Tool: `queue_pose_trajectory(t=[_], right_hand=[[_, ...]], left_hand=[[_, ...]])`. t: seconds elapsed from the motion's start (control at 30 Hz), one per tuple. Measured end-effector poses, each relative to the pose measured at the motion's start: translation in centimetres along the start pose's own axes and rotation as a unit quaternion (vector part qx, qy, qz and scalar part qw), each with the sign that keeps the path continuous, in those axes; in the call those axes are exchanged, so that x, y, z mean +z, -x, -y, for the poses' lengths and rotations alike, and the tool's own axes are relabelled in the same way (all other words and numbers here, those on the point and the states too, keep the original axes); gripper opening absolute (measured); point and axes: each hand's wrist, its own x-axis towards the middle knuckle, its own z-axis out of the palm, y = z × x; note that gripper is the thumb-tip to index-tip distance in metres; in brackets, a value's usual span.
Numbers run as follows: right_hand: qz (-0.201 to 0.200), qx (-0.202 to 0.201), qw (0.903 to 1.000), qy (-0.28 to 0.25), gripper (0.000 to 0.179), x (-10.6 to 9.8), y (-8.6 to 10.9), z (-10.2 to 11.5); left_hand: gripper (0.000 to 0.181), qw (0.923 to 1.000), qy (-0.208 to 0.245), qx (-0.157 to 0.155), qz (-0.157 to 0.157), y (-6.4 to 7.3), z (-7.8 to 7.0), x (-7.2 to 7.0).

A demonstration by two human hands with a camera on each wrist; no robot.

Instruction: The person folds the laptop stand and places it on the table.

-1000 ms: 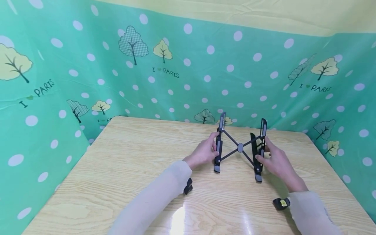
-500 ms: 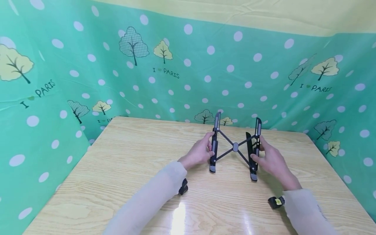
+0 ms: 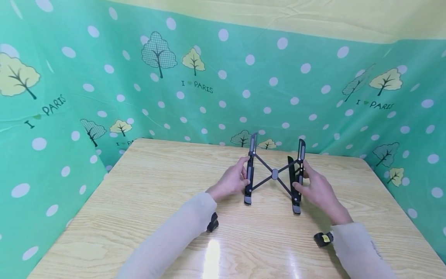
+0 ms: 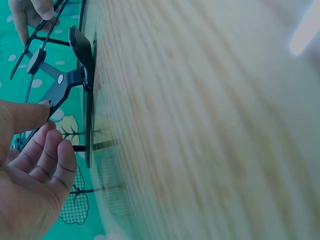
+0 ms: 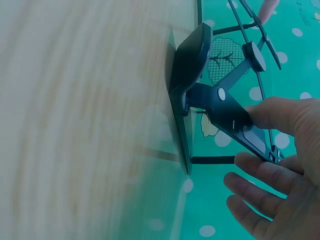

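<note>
A black folding laptop stand (image 3: 275, 174) stands unfolded on the wooden table, its two side rails joined by crossed bars with a grey oval hub. My left hand (image 3: 230, 179) grips the left rail, thumb on the near side and fingers behind. On the other side my right hand (image 3: 318, 190) pinches the right rail between thumb and fingers. The left wrist view shows the left thumb (image 4: 31, 116) pressed on the sloped rail above a base leg (image 4: 89, 125). In the right wrist view, the right thumb (image 5: 280, 112) lies on the raised rail (image 5: 232, 117), with the base bar along the tabletop.
The light wood table (image 3: 156, 193) reaches back to a green dotted curtain (image 3: 209, 97) printed with trees. The curtain also runs along the left and right sides. Black wrist cameras (image 3: 323, 239) hang under both sleeves, close over the tabletop.
Both hands and the laptop stand have moved left together across the table, by roughly a hand's thickness. The stand keeps its unfolded shape and both grips stay the same.
</note>
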Motion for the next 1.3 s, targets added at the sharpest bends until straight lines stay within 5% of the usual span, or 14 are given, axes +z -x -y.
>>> queue_pose_trajectory(t=[1.3], right_hand=[[0.020,0.009,0.9978,-0.062,0.096,1.9,-1.3,2.5]], left_hand=[[0.088,0.9991,0.017,-0.023,-0.032,1.6,2.3,-3.0]])
